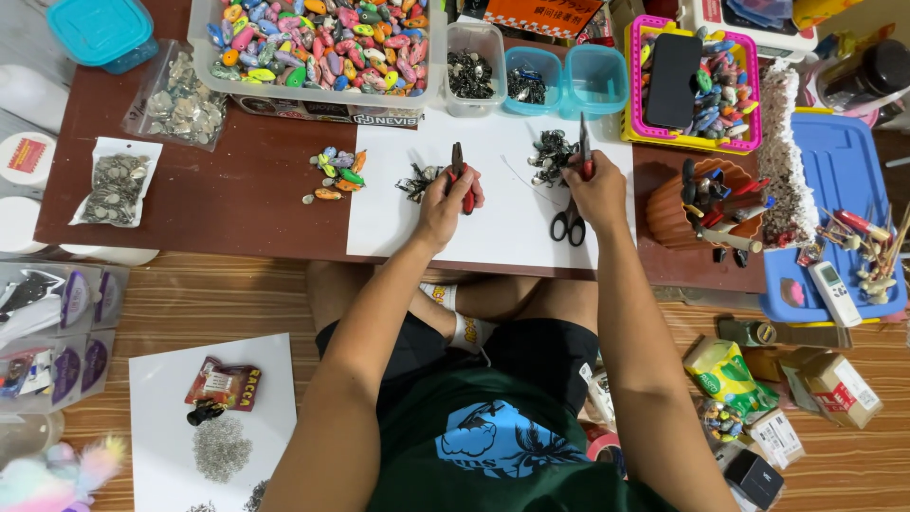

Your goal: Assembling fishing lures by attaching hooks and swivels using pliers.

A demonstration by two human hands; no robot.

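Pliers, left: red-handled pair [460, 180], held upright in the left hand [444, 204], fingers wrapped shut round the handles; tips point away from the person, over the white sheet [512, 232].
Pliers, right: second red-handled tool [585, 152], clasped in the right hand [595, 185], fist closed on the grip; its tip sits at the metal pile.
Metal parts, right pile: dark tangle of small hooks or rings [552, 155], touching or just beside the right tool's tip; too small to tell which.
Metal parts, left pile: smaller dark cluster [419, 180], just left of the left hand, on the sheet's edge.
Lures set out: handful of small coloured fish-shaped bodies [336, 173] on the brown table [256, 204], left of the sheet, apart from both hands.
Stock remaining: clear bin [318, 43] heaped with coloured bodies at the table's far edge.
Scissors: black-handled pair [568, 225] lying unused on the sheet, below the right hand.
Progress, judged: early; only the small handful lies apart, the bin is full, and both metal piles are undepleted.
Uncertain: whether any piece is pinched between the tool tips cannot be told.
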